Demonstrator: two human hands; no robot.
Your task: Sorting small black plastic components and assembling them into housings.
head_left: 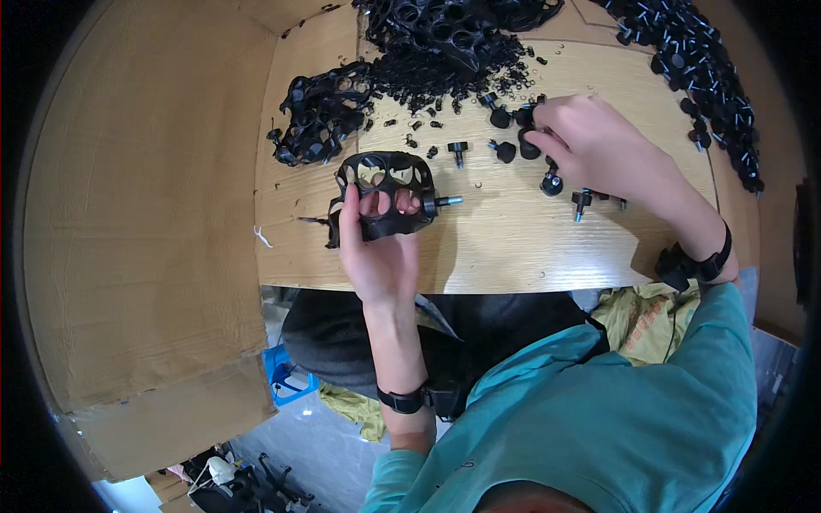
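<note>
My left hand [376,248] is wrapped round a black plastic frame [389,175] with rows of round holes, held above the near left of the table. From the frame's right end sticks a knob with a bluish metal stud [448,202]. A thin black tip juts from its left side. To the right, my right hand [586,141] reaches into a loose group of black knob screws, its fingers closed at one knob screw [529,145]; the fingertips are partly hidden. Near it lie another knob screw [581,203] and a knob screw [458,153] standing apart.
At the far side rises a pile of black holed frames [445,30] with many small black bits [428,81] before it. Another holed frame [321,115] lies at left. A long heap of knob screws [710,77] runs down the right. A cardboard wall [154,205] bounds the left.
</note>
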